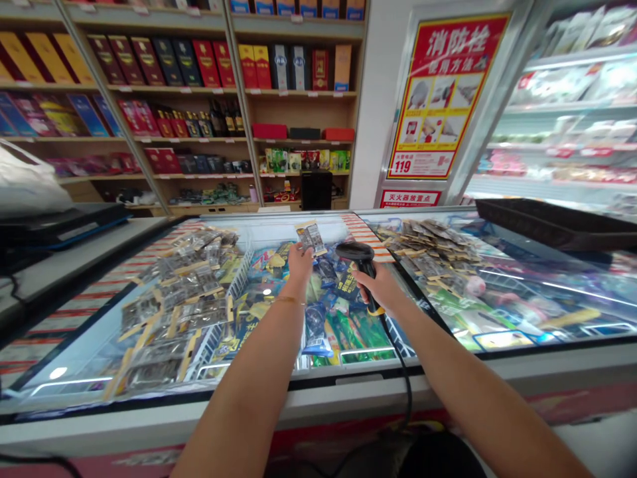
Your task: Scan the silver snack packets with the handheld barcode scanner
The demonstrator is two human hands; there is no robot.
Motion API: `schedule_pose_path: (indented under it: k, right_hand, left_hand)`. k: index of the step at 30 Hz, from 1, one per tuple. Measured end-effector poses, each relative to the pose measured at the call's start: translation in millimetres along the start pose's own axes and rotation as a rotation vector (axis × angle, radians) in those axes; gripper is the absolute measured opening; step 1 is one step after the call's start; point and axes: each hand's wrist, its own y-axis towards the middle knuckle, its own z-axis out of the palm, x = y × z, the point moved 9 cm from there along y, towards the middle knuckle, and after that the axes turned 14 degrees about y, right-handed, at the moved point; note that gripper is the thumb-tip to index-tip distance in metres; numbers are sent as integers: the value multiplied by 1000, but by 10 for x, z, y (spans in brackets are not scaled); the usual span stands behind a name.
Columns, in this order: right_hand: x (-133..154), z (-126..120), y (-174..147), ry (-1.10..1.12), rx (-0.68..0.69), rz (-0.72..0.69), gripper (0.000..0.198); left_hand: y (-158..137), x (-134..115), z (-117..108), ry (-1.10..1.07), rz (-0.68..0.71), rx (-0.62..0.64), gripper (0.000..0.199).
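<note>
My left hand [300, 262] pinches a small flat packet [311, 238] with dark contents and pale edges, held up over the middle of the freezer. Wrapped round the grip of a black barcode scanner [355, 252] is my right hand [381, 287]; the scanner's head points left, towards the packet. Its cable [405, 372] hangs down over the freezer's front edge. Similar packets lie in a spread-out pile [184, 292] on the glass to the left. Another heap of packets [432, 242] rests on the glass to the right.
Below the glass of the chest freezer [343, 385] lie colourful frozen goods in white wire baskets. A dark tray [552, 226] sits on the right, and a black scale-like device [64, 222] with a white bag at the left. Shelves of boxes [199, 63] stand behind.
</note>
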Motion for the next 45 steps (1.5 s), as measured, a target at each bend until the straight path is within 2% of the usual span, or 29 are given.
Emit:
schedule_pose_path:
  k: [5, 14, 25, 45]
  right_hand:
    - [-34, 40, -16, -43, 22, -12, 30]
    - [-48, 69, -24, -44, 48, 15, 34]
    - [8, 89, -56, -47, 41, 6, 33]
    - [40, 164, -124, -69, 76, 18, 31]
  left_hand:
    - [28, 57, 56, -91, -13, 8, 29]
    - [84, 141, 50, -94, -18, -6, 37]
    - [-10, 51, 56, -82, -32, 35, 33]
    - [7, 85, -11, -23, -58, -27, 35]
